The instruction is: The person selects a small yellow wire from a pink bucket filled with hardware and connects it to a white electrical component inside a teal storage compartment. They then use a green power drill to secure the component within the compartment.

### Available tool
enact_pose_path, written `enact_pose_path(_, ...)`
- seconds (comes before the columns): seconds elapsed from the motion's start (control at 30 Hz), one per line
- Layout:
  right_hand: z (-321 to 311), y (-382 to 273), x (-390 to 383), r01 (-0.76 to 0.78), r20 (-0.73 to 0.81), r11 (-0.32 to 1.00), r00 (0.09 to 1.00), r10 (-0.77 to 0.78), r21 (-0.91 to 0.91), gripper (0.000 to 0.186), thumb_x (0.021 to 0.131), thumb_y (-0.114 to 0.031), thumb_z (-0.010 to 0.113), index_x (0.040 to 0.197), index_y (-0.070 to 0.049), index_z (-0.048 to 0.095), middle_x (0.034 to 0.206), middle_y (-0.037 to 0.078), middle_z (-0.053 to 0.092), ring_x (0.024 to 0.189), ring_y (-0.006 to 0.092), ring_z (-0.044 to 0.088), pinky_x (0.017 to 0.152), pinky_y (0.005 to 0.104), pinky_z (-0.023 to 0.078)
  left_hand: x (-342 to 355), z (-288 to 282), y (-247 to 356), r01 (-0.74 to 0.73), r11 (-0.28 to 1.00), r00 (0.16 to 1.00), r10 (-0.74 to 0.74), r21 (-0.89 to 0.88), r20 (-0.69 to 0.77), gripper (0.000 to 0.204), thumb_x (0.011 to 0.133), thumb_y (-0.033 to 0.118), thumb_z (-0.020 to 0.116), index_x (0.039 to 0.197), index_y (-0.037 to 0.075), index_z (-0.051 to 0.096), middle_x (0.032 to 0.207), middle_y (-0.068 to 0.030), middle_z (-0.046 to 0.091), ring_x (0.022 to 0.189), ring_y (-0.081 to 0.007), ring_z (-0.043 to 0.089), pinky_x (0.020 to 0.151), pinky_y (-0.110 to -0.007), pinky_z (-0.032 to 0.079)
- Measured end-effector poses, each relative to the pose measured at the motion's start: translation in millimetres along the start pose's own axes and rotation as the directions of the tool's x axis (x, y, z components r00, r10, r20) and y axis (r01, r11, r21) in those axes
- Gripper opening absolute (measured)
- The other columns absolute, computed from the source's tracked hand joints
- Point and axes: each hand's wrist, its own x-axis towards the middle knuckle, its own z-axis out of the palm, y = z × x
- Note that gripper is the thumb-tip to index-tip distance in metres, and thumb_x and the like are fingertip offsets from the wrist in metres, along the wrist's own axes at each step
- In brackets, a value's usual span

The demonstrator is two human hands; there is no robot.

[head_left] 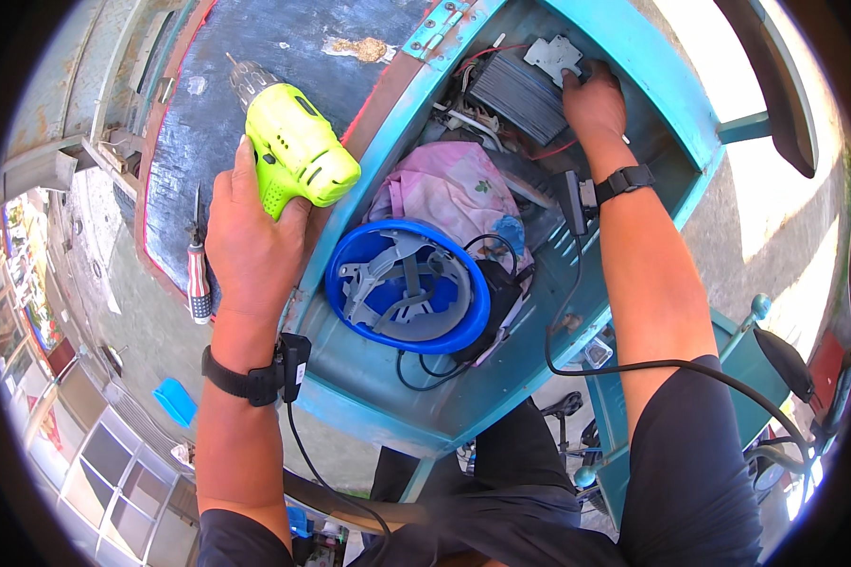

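Observation:
My left hand (pixel 251 241) grips the handle of a lime-green cordless drill (pixel 293 142), its chuck pointing up and left over a dark seat panel (pixel 255 57). My right hand (pixel 593 99) reaches deep into an open turquoise metal compartment (pixel 388 392) and presses on a grey metal bracket (pixel 553 55) on top of a black ribbed box (pixel 518 94). Red and black wires run around that box. Both wrists carry black straps with small devices and cables.
Inside the compartment lie an upturned blue hard hat (pixel 407 288), a pink cloth (pixel 454 189) and a black pouch (pixel 501 302). A striped-handled screwdriver (pixel 199 279) rests on the seat panel's edge. Vehicle handlebars and a mirror (pixel 785 359) are at right.

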Motion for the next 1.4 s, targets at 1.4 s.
enact_pose_path(1.4, -178, -83, -385, 0.242, 0.566, 0.806, 0.605, -0.56, 0.54, 0.042, 0.085, -0.028, 0.078, 0.117, -0.004, 0.066, 0.111, 0.019, 0.067, 0.085, 0.0286, 0.071, 0.078, 0.0398, 0.056, -167, -158, -58, -0.005, 0.946, 0.96, 0.095, -0.323, 0.264, 0.06, 0.087, 0.025, 0.075, 0.138, 0.0, 0.054, 0.13, -0.0223, 0.059, 0.115, -0.0399, 0.062, 0.098, -0.046, 0.05)
